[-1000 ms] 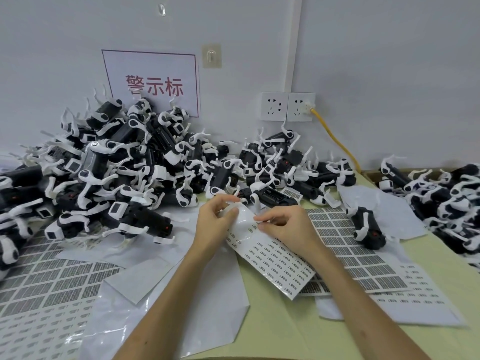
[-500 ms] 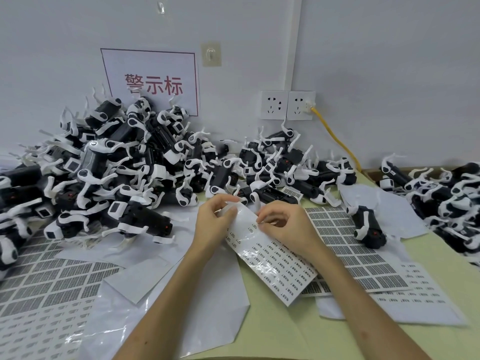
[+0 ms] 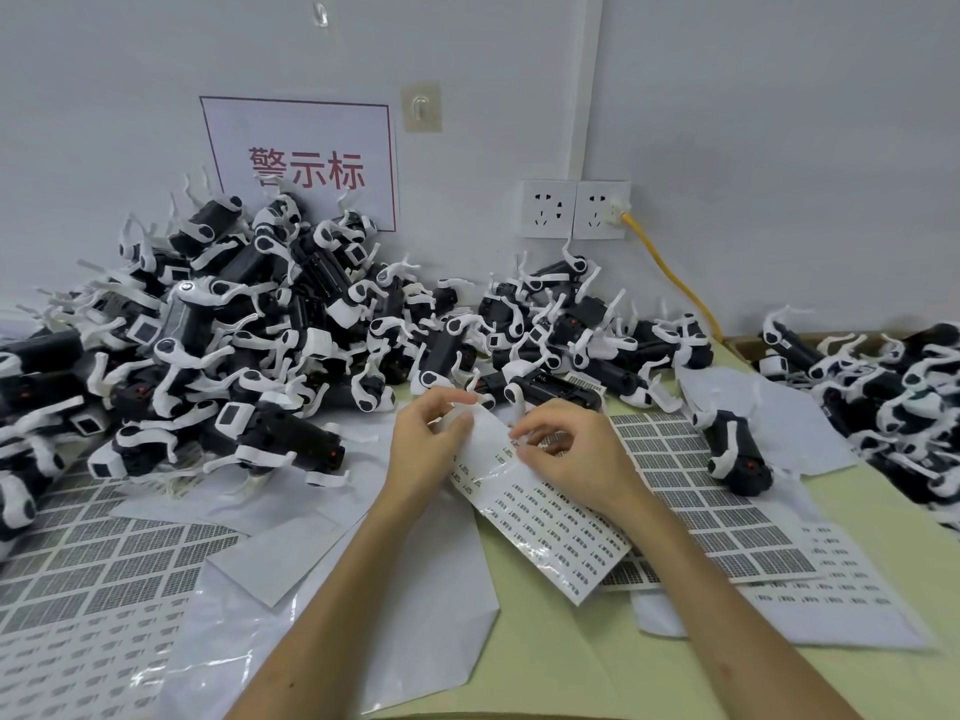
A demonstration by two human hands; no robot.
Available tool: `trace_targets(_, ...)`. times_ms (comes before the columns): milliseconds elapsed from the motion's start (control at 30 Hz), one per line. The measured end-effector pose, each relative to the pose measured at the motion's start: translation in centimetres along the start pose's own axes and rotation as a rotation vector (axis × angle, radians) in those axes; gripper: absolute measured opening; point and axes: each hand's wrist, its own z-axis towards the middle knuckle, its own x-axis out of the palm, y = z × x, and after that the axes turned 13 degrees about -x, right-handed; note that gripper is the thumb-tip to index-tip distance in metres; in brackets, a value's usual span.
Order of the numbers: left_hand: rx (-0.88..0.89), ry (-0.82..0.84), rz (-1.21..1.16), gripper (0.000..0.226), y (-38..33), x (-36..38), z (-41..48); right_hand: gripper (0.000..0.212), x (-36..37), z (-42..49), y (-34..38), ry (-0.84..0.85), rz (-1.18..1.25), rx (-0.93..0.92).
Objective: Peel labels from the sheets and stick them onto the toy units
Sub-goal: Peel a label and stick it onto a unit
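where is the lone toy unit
In the head view, the lone toy unit lies right of the right hand, beside the grid label sheet.

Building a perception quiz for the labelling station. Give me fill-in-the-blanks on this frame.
1. The left hand and right hand both pinch a sheet of ___.
2. The yellow cable plugs into the ___ wall socket.
3. The characters on the wall sign are ___.
4. The lone toy unit lies to the ___ of the right hand.
Missing words: labels; right; red; right.
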Motion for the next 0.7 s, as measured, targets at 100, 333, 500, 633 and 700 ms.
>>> trace_targets(100,-0.004,0.004,0.009,0.031,0.0,-0.03,-0.06,0.017,0.03,0.03,-0.07,-0.005,0.018,0.007)
trace_targets(333,-0.016,0.001,0.027,0.027,-0.02,0.15,-0.1,0.023,-0.08,-0.02,0.01,-0.004,0.075,-0.008)
trace_targets(500,-0.019,-0.01,0.055,0.024,0.0,0.19,-0.08,0.021,-0.2,0.06,0.35,0.012,0.083,-0.016)
trace_targets(633,-0.026,-0.012,0.069,0.022,0.07,0.16,-0.04,0.019,-0.25,0.06,0.65,-0.01,0.107,-0.014)
trace_targets(700,-0.025,-0.011,0.071,0.022,0.12,0.15,-0.02,0.018,-0.23,0.06,0.71,-0.022,0.115,0.0)
